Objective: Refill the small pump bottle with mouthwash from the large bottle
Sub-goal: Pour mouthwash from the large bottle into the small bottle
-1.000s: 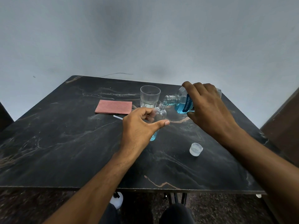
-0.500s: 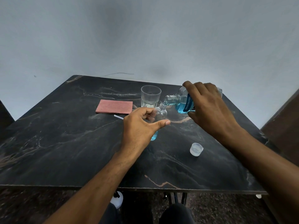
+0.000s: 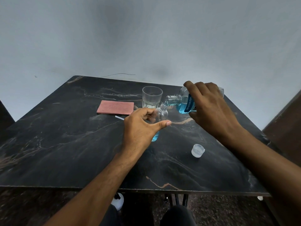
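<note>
Head view: your left hand [image 3: 140, 128] grips the tilted small bottle [image 3: 160, 117] so its mouth meets the large bottle [image 3: 184, 103], apparently pouring from your right hand's [image 3: 210, 108] wrapped grip.

You have a single head-worn wide-angle view looking forward and down from the near edge of the dark table [image 3: 65, 152], close above it, toward the far wall [image 3: 146, 38].
</note>
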